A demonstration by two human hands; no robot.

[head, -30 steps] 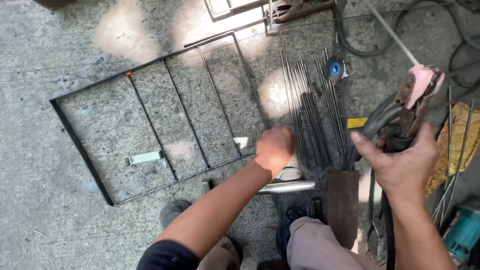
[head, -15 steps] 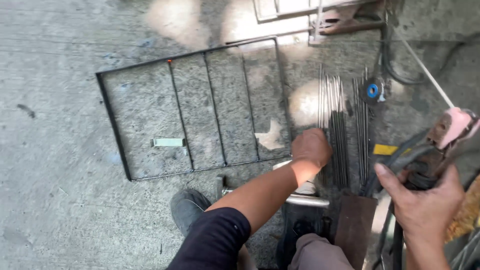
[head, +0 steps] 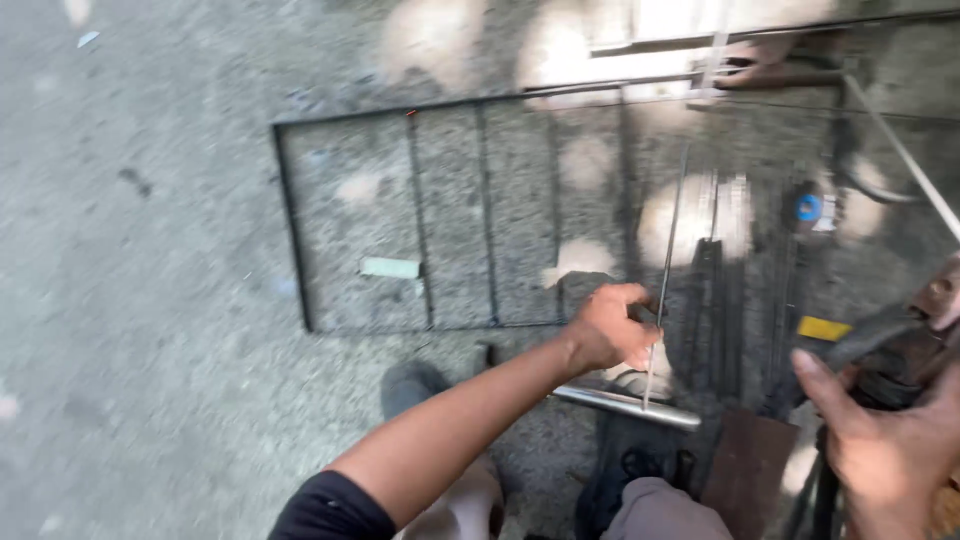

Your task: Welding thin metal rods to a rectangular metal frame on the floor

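My left hand [head: 612,326] is shut on a thin metal rod [head: 668,262] that rises from the bundle of dark rods [head: 730,290] lying on the concrete. My right hand [head: 885,440] at the lower right grips the welding electrode holder [head: 900,340], from which a long pale electrode [head: 900,150] points up and left. A black rectangular frame [head: 290,240] with several upright bars lies flat on the ground to the left of the rods.
A shiny metal tube [head: 625,404] lies under my left hand. A small pale green strip [head: 390,268] sits inside the frame. A blue ring [head: 808,208], a yellow tag [head: 824,328] and a rusty plate [head: 745,470] lie near the rods. My shoes [head: 415,385] are below.
The view has shifted left, so the frame and rods sit further right. My left hand has lifted one rod out of the bundle. My right hand stays on the holder.
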